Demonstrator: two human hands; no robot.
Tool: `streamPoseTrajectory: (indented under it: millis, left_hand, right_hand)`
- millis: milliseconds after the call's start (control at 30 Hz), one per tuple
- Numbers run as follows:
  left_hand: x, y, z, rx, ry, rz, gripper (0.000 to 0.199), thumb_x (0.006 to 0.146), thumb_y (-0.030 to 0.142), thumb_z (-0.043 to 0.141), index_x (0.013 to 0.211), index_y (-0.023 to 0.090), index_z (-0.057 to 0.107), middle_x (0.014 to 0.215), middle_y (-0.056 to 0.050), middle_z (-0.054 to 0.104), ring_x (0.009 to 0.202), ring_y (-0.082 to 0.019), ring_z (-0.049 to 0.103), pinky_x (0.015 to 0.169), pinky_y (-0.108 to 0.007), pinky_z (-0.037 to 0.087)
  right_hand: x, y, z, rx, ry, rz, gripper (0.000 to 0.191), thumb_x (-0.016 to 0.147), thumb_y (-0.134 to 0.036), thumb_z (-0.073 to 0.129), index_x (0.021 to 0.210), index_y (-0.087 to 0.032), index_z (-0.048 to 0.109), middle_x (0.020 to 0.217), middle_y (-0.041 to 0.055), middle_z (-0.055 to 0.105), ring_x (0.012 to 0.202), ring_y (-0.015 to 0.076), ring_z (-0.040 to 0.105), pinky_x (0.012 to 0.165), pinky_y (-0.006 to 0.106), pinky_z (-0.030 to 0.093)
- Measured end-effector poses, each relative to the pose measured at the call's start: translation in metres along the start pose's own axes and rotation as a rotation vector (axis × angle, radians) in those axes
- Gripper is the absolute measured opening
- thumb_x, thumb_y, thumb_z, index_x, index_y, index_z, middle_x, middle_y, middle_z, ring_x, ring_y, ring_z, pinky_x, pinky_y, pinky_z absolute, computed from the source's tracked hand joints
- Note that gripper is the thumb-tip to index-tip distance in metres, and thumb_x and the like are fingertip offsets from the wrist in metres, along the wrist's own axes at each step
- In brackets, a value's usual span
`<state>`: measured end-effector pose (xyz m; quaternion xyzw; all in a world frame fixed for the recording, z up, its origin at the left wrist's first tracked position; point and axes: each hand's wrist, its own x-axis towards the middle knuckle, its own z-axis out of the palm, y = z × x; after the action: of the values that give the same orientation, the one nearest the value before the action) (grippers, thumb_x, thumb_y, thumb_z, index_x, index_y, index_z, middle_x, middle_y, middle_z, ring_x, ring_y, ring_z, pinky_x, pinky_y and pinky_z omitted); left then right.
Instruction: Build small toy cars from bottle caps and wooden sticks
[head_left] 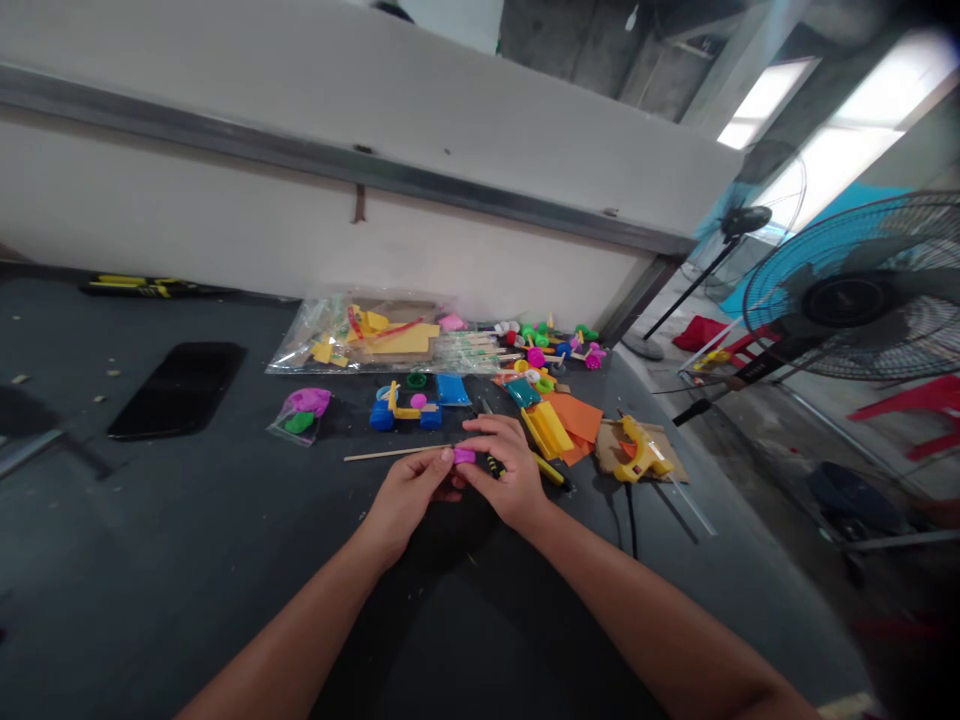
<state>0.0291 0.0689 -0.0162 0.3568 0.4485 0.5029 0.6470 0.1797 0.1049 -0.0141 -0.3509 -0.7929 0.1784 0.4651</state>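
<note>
Near the middle of the dark table, my left hand (409, 497) pinches a small purple piece (464, 456) between thumb and fingers. My right hand (508, 470) closes on the same piece from the other side. A thin wooden stick (390, 454) reaches out leftward behind my left hand; its right end is hidden by the fingers. Just behind the hands sits a small blue and yellow model (405, 412) with a pink ball on it. A yellow and black tool (551, 470) lies partly hidden beside my right hand.
A yellow glue gun (642, 452) rests on cardboard at the right, near orange sheets (577, 422). Behind are a clear bag of parts (397, 340) and colourful small pieces (547, 345). Left lie a black phone (178, 390) and a bag of purple and green clay (304, 412).
</note>
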Motion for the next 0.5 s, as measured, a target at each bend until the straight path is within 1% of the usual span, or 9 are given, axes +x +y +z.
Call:
streamPoseTrajectory:
  millis: [100, 267, 400, 500]
  left_hand:
    - [0.0010, -0.0010, -0.0013, -0.005, -0.016, -0.002, 0.030, 0.071, 0.043, 0.067, 0.083, 0.016, 0.071, 0.075, -0.004, 0.067, 0.067, -0.013, 0.057, 0.063, -0.025, 0.050]
    - [0.0026, -0.0036, -0.0034, -0.034, -0.011, -0.004, 0.029, 0.070, 0.042, 0.067, 0.081, 0.016, 0.071, 0.072, -0.004, 0.066, 0.066, -0.013, 0.057, 0.064, -0.026, 0.051]
    - [0.0025, -0.0042, -0.0041, -0.053, -0.020, 0.002, 0.029, 0.074, 0.043, 0.064, 0.076, 0.015, 0.069, 0.071, -0.004, 0.065, 0.066, -0.012, 0.057, 0.064, -0.026, 0.051]
    - [0.0019, -0.0032, -0.0039, -0.051, -0.022, 0.001, 0.029, 0.074, 0.043, 0.064, 0.074, 0.015, 0.069, 0.070, -0.003, 0.065, 0.065, -0.012, 0.057, 0.063, -0.025, 0.050]
  right_hand:
    - [-0.0005, 0.0003, 0.0001, -0.008, -0.013, 0.000, 0.015, 0.075, -0.028, 0.065, 0.090, -0.027, 0.067, 0.105, 0.0037, 0.064, 0.109, 0.0226, 0.052, 0.095, 0.044, 0.040]
    - [-0.0007, -0.0017, -0.0009, 0.000, -0.006, 0.007, 0.021, 0.075, -0.031, 0.066, 0.095, -0.027, 0.066, 0.106, 0.0040, 0.064, 0.109, 0.0228, 0.052, 0.096, 0.044, 0.040]
    - [-0.0001, -0.0022, -0.0012, -0.005, 0.001, -0.001, 0.015, 0.075, -0.027, 0.066, 0.090, -0.027, 0.067, 0.104, 0.0040, 0.064, 0.109, 0.0224, 0.052, 0.096, 0.044, 0.040]
    - [-0.0002, -0.0017, -0.0009, -0.007, -0.001, 0.004, 0.014, 0.075, -0.027, 0.066, 0.089, -0.027, 0.067, 0.104, 0.0037, 0.064, 0.108, 0.0223, 0.052, 0.096, 0.044, 0.040]
